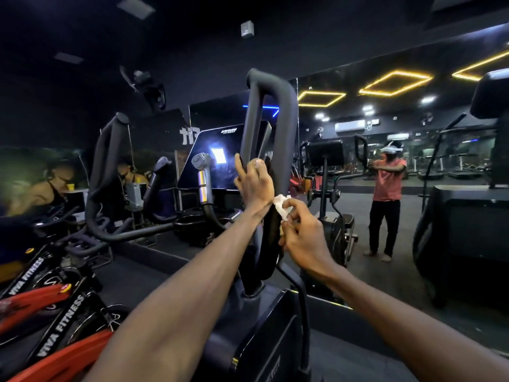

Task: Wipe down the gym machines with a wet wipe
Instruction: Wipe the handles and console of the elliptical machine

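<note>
White wet wipe (281, 206) is pinched in our right hand (303, 235); left hand (254, 186) grips the elliptical handlebar (278, 128). We should press firmly and wipe along it.

Left hand (254, 186) gripping looped black handlebar (286, 128) of elliptical machine (264, 312), thumb up. Right hand (301, 232) just below and right of it, pinching crumpled white wet wipe (280, 204) against same bar. Dark console screen (212, 161) just left of left hand. Red spin bikes (49, 312) far lower left.
</note>
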Available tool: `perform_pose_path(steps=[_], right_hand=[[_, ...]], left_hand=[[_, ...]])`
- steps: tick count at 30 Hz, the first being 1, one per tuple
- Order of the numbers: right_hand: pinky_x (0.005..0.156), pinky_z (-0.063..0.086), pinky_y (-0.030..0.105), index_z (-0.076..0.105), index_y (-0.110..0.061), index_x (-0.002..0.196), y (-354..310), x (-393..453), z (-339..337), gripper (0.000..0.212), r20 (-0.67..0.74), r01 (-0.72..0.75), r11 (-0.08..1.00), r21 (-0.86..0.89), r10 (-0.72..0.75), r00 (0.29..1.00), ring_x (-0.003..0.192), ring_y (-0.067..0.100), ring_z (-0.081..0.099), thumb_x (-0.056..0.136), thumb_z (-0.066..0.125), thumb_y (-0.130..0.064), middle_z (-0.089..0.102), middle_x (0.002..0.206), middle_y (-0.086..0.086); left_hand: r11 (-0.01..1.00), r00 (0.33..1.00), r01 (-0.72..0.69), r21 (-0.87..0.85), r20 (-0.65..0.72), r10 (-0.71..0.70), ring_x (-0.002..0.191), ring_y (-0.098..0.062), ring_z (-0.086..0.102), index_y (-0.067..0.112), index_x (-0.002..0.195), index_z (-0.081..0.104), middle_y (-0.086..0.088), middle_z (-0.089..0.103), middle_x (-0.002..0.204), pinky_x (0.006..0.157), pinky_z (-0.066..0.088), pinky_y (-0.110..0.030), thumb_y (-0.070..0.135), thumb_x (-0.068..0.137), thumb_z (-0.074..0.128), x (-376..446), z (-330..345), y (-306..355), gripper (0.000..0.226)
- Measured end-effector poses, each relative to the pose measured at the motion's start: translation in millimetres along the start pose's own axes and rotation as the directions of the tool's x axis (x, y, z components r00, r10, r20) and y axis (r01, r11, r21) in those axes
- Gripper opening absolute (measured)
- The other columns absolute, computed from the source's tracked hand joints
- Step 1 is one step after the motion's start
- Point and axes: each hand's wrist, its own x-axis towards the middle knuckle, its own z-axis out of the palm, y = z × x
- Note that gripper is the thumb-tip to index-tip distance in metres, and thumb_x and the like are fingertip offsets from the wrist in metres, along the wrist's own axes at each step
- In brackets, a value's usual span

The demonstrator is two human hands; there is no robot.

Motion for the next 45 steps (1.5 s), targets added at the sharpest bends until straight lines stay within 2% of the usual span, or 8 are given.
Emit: perform_pose_path(steps=[3,8,14,17,23,32,40,45], right_hand=[[0.056,0.056,0.035,0.053,-0.024,0.106,3.2,4.2,6.7,0.024,-0.024,-0.302,0.928,0.219,0.314,0.949,0.061,0.021,0.065,0.095,0.054,-0.002,0.063,0.077,0.007],[0.054,0.050,0.042,0.060,-0.016,0.069,26.6,-0.6,17.8,0.032,0.139,-0.434,0.891,0.132,0.417,0.898,0.057,0.018,0.057,0.088,0.046,0.004,0.059,0.059,0.000],[0.050,0.022,0.026,0.059,-0.007,0.077,25.6,36.2,21.1,0.033,0.304,-0.633,0.591,0.500,0.564,0.768,0.044,0.013,0.032,0.094,0.034,0.008,0.038,0.060,0.007],[0.054,0.027,0.029,0.062,-0.013,0.079,33.6,41.3,14.1,0.037,0.537,-0.748,0.489,0.449,0.522,0.663,0.052,0.016,0.035,0.089,0.032,0.005,0.037,0.066,0.005],[0.072,0.055,0.039,0.064,-0.002,0.081,24.4,57.1,21.8,0.030,0.562,-0.749,0.204,0.631,0.545,0.622,0.073,0.028,0.058,0.096,0.037,-0.001,0.062,0.079,0.014],[0.046,0.025,0.021,0.053,-0.003,0.085,33.4,33.1,16.3,0.033,0.480,-0.700,0.431,0.570,0.517,0.709,0.045,0.008,0.033,0.095,0.027,0.014,0.045,0.069,0.008],[0.046,0.036,0.024,0.052,-0.006,0.076,25.5,1.2,13.1,0.033,0.507,-0.741,0.491,0.458,0.540,0.671,0.046,0.014,0.037,0.101,0.032,0.002,0.042,0.060,0.007],[0.055,0.043,0.032,0.059,-0.002,0.085,24.8,2.3,2.4,0.031,0.549,-0.727,0.317,0.609,0.493,0.675,0.061,0.021,0.045,0.100,0.032,0.002,0.052,0.067,0.010]], left_hand=[[0.999,0.997,0.031,-0.013,-0.068,-0.032,0.140,-0.028,0.037,0.009,0.112,0.068,-0.004,0.015,0.164,0.116,0.020,-0.044,0.041,0.091,0.021,-5.0,5.6,-5.0,0.061],[0.999,0.995,0.031,0.019,-0.093,-0.029,0.130,-0.032,0.049,0.009,0.111,0.069,-0.002,0.017,0.163,0.110,0.032,-0.046,0.040,0.089,0.022,-5.2,4.4,-5.8,0.062],[0.989,0.997,0.013,0.150,-0.078,-0.001,0.143,-0.022,0.028,0.010,0.112,0.068,-0.007,0.021,0.162,0.117,0.018,-0.042,0.035,0.097,0.018,-3.2,4.0,-5.9,0.059],[0.972,0.996,0.007,0.234,-0.084,0.013,0.141,-0.025,0.029,0.011,0.118,0.068,-0.003,0.017,0.163,0.110,0.021,-0.038,0.038,0.095,0.014,-6.3,-1.1,-1.3,0.064],[0.931,0.995,0.087,0.354,-0.082,-0.062,0.127,-0.031,0.037,0.016,0.112,0.068,0.010,0.014,0.163,0.101,0.028,-0.044,0.033,0.104,0.022,-13.2,-8.9,10.2,0.050],[0.951,0.999,0.021,0.309,0.030,-0.032,0.137,-0.029,0.034,0.026,0.121,0.062,0.014,0.002,0.164,0.109,0.022,-0.043,0.039,0.105,0.016,-13.5,-12.5,-5.7,0.050],[0.959,0.993,-0.065,0.277,0.109,0.036,0.130,-0.035,0.047,0.031,0.132,0.054,0.005,-0.002,0.165,0.112,0.030,-0.054,0.043,0.105,0.018,-17.8,-17.9,-28.9,0.047],[0.950,0.974,-0.177,0.259,0.183,0.132,0.131,-0.029,0.048,0.032,0.142,0.045,0.002,-0.004,0.165,0.112,0.032,-0.053,0.041,0.106,0.021,-23.4,-28.6,-41.2,0.045]])
